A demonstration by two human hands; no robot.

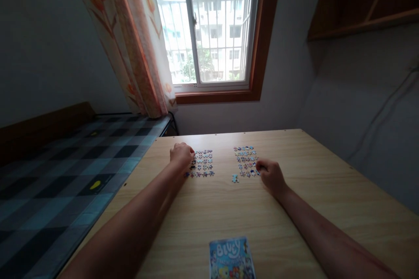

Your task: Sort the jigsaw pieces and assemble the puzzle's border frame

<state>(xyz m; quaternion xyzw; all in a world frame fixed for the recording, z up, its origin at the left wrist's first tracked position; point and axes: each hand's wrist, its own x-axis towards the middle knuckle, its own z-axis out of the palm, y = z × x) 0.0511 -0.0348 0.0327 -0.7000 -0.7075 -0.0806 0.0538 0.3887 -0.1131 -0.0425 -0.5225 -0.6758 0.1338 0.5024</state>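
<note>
Two groups of small jigsaw pieces lie on the light wooden table [321,174]. My left hand [181,154] is curled at the left edge of the left group of pieces [202,164], fingers closed and touching the pieces there. My right hand [271,175] is curled at the right lower corner of the right group of pieces [246,161], fingertips pinched at a piece. One loose blue piece [235,178] lies just below the right group. What each hand holds is too small to name.
A blue puzzle box [231,258] lies at the table's near edge. A bed with a checked blue and black cover [65,170] stands left of the table. A window [216,26] with a floral curtain [131,39] is behind. A wooden shelf [360,4] hangs at upper right.
</note>
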